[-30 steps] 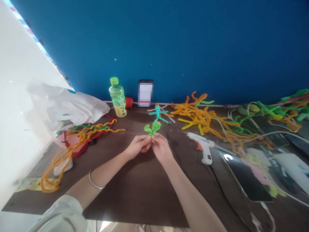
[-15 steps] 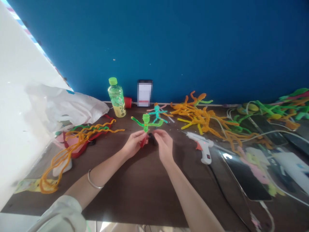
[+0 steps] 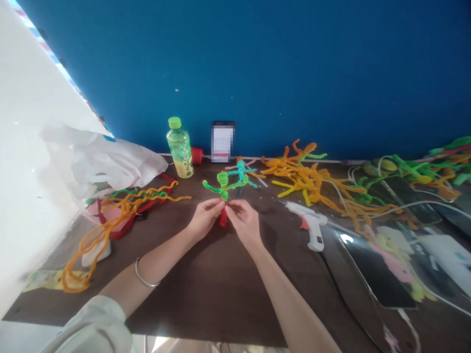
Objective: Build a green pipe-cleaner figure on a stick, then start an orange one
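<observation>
A small green pipe-cleaner figure (image 3: 223, 191) with outstretched arms stands upright between my hands, a red strip (image 3: 223, 218) hanging below its body. My left hand (image 3: 204, 216) pinches it at the waist from the left. From the other side, my right hand (image 3: 246, 219) presses thumb and fingers to the same spot. The hands nearly meet there, and the fingertips hide the joint between green and red. Just behind stands a turquoise pipe-cleaner figure (image 3: 241, 169) with an orange top.
A white glue gun (image 3: 312, 228) lies to the right, near a phone (image 3: 375, 269) and cables. Behind are orange pipe-cleaner figures (image 3: 309, 174), a propped phone (image 3: 222, 142) and a green-capped drink bottle (image 3: 180, 152). Orange pipe cleaners (image 3: 117, 211) and a white plastic bag (image 3: 121, 162) lie left.
My right hand has moved slightly left onto the figure's waist. The dark thing by its fingers no longer shows. The red strip now hangs straighter.
</observation>
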The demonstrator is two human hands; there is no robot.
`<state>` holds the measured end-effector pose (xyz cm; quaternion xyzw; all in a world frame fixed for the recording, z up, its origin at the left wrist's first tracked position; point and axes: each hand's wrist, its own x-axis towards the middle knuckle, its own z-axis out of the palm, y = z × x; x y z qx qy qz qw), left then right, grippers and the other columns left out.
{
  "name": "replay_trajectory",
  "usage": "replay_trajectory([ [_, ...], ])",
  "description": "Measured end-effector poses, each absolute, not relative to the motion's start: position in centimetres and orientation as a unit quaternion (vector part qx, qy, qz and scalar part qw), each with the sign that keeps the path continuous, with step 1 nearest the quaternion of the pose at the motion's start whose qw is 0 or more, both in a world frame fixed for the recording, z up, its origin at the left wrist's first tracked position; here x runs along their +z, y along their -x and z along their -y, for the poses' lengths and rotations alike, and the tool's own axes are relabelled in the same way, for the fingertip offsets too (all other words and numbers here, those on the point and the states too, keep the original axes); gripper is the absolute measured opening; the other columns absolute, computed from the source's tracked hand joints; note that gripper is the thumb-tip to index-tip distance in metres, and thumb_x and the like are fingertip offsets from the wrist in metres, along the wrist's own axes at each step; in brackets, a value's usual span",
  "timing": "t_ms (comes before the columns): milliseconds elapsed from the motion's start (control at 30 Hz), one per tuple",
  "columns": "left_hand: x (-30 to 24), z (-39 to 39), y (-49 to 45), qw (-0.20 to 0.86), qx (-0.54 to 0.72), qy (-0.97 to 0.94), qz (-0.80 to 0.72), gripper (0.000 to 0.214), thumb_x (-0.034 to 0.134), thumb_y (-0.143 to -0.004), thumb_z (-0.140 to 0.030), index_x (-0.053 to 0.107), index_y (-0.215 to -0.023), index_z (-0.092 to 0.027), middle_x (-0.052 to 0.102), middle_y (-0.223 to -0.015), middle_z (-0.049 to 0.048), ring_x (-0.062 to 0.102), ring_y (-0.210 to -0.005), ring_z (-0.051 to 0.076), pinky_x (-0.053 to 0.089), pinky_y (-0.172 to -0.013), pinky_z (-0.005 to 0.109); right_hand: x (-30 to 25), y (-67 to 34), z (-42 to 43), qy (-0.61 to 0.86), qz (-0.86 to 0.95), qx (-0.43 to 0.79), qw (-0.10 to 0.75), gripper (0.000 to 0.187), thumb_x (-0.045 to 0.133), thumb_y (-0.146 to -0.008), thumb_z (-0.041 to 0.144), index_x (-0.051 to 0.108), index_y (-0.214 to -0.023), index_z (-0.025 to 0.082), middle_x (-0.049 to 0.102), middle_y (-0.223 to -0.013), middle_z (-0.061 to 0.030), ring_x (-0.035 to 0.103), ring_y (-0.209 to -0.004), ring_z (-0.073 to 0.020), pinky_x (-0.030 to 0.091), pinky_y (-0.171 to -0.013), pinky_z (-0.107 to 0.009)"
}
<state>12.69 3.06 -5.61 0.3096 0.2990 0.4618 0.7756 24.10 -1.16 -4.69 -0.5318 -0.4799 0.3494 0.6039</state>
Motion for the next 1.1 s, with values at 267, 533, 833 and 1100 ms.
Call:
replay_trajectory([
  [267, -5.8, -3.3, -12.6, 0.738, 0.473, -0.351, -0.328, 0.022, 0.074, -0.057, -0.022, 0.068, -0.076, -0.012, 0.068, -0.073, 0.0047, 0.061, -0.065, 0.012, 0.049, -0.068, 0.026, -4.3, -24.4, 0.9, 0.545, 0.432, 0.389, 0.604, 0.019, 0.067, -0.065, 0.031, 0.060, -0.077, 0.018, 0.064, -0.074, -0.0036, 0.063, -0.070, -0.0170, 0.053, -0.069, -0.031],
  [533, -5.7, -3.2, -12.7, 0.700, 0.457, -0.413, -0.361, 0.024, 0.073, -0.059, -0.026, 0.067, -0.077, -0.012, 0.068, -0.075, 0.0050, 0.060, -0.066, 0.012, 0.048, -0.068, 0.025, -4.6, -24.9, 1.0, 0.553, 0.457, 0.388, 0.579, 0.021, 0.065, -0.063, 0.026, 0.060, -0.081, 0.017, 0.063, -0.073, -0.0040, 0.061, -0.067, -0.0161, 0.053, -0.062, -0.029],
  [833, -5.4, -3.2, -12.7, 0.747, 0.415, -0.398, -0.334, 0.025, 0.070, -0.063, -0.030, 0.062, -0.078, -0.011, 0.062, -0.068, 0.0023, 0.057, -0.059, 0.009, 0.045, -0.058, 0.022, -5.1, -25.5, 0.8, 0.570, 0.522, 0.317, 0.549, 0.020, 0.058, -0.068, 0.022, 0.060, -0.087, 0.017, 0.061, -0.082, -0.0058, 0.060, -0.072, -0.0160, 0.053, -0.065, -0.030],
  [1100, -5.5, -3.4, -12.6, 0.761, 0.411, -0.385, -0.323, 0.028, 0.068, -0.065, -0.037, 0.056, -0.069, -0.012, 0.043, -0.056, -0.0042, 0.038, -0.049, 0.002, 0.027, -0.041, 0.013, -4.4, -25.6, 1.0, 0.565, 0.579, 0.276, 0.519, 0.016, 0.054, -0.073, 0.024, 0.061, -0.086, 0.020, 0.058, -0.084, -0.0056, 0.058, -0.073, -0.0158, 0.051, -0.065, -0.029],
])
